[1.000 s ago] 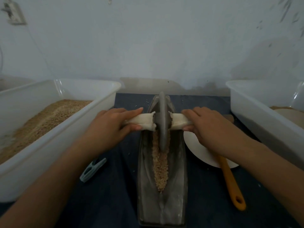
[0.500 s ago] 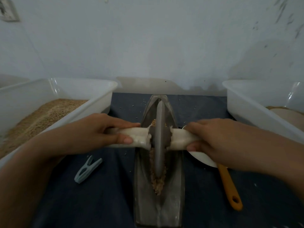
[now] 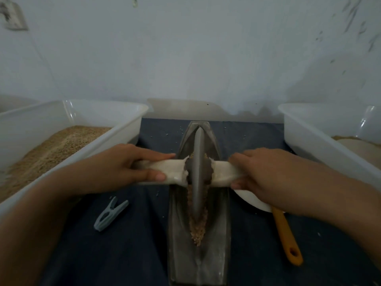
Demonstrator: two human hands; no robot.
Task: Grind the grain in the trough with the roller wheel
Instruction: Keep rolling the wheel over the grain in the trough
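A dark metal boat-shaped trough (image 3: 216, 234) lies lengthwise in front of me on the dark cloth. Brown grain (image 3: 198, 230) fills its middle groove. The grey roller wheel (image 3: 199, 172) stands upright in the groove near the trough's middle. A white-wrapped axle handle sticks out on each side. My left hand (image 3: 123, 168) is closed around the left handle (image 3: 173, 170). My right hand (image 3: 266, 176) is closed around the right handle (image 3: 222, 172).
A white tub (image 3: 115, 139) holding tan grain stands on the left. Another white tub (image 3: 321, 145) stands on the right. A grey clothes peg (image 3: 110, 214) lies left of the trough. A white scoop with an orange handle (image 3: 285, 236) lies to its right, partly under my right arm.
The wheel has rolled from the trough's far end toward me, to about the middle, with both hands holding the handles throughout. Less grain shows in front of the wheel.
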